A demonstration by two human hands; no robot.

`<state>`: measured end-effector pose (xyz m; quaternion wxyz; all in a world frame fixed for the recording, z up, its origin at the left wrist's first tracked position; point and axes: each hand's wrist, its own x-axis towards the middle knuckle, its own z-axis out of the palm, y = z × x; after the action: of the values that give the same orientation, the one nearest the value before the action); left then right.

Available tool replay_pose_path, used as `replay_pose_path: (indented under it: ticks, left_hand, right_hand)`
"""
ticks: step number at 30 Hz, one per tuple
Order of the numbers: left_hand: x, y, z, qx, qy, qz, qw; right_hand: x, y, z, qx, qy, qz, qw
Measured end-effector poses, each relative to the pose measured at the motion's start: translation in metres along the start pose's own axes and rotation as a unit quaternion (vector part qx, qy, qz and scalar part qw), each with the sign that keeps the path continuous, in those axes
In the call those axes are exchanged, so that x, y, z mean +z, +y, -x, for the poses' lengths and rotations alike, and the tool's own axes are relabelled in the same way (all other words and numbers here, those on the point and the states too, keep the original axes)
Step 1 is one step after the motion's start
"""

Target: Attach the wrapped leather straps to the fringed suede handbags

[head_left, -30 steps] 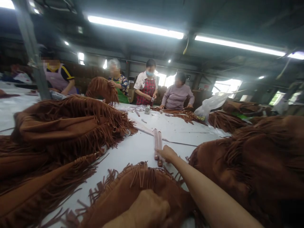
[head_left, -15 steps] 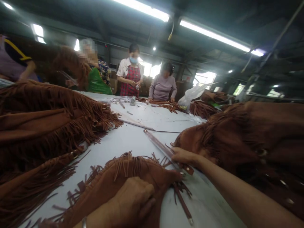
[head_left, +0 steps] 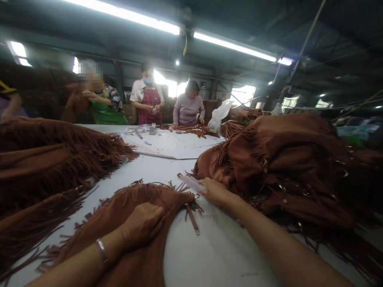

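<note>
A brown suede-like bag [head_left: 119, 223] with fringe along its edge lies flat on the white table in front of me. My left hand [head_left: 145, 221] is closed on its upper face, fingers curled against the material. At the bag's right corner sit a metal ring [head_left: 196, 196] and a short hanging strap [head_left: 192, 219] with a metal end. My right hand [head_left: 214, 191], closed, grips a flat strap [head_left: 191, 182] that looks wrapped in clear plastic. The strap points away to the left, and its near end is hidden by my hand and forearm.
Piles of brown fringed bags stand left [head_left: 60, 151] and right [head_left: 287, 151], the right one with metal fittings. Across the white table [head_left: 161, 167], several people work near loose straps [head_left: 194, 129], a small clear container [head_left: 152, 129] and a white plastic bag [head_left: 220, 115].
My view has swung to the right. My right hand, with the strap, has shifted toward the right pile, away from the bag's corner. My left hand stays on the bag.
</note>
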<state>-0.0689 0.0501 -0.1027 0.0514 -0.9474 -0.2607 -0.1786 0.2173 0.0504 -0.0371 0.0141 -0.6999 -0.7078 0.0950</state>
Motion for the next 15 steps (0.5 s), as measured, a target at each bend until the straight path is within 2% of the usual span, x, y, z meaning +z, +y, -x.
replay_pose_path:
  ticks: [3, 7, 11, 15]
  left_hand:
    - [-0.001, 0.006, -0.001, -0.004, 0.006, -0.035, 0.999]
    - [-0.001, 0.011, -0.002, -0.01, 0.008, -0.066, 0.998]
    - [0.003, 0.008, 0.0, -0.029, 0.004, -0.042, 0.999]
    - [0.005, 0.005, 0.001, -0.029, -0.015, -0.025, 0.999]
  right_hand:
    - [0.014, -0.026, -0.04, -0.008, 0.029, 0.006, 1.0]
    - [0.029, -0.04, -0.077, 0.004, 0.061, 0.0, 0.998]
    - [0.041, -0.037, -0.091, -0.02, 0.079, -0.019, 0.996]
    - [0.045, -0.024, -0.085, -0.026, 0.07, -0.034, 0.997]
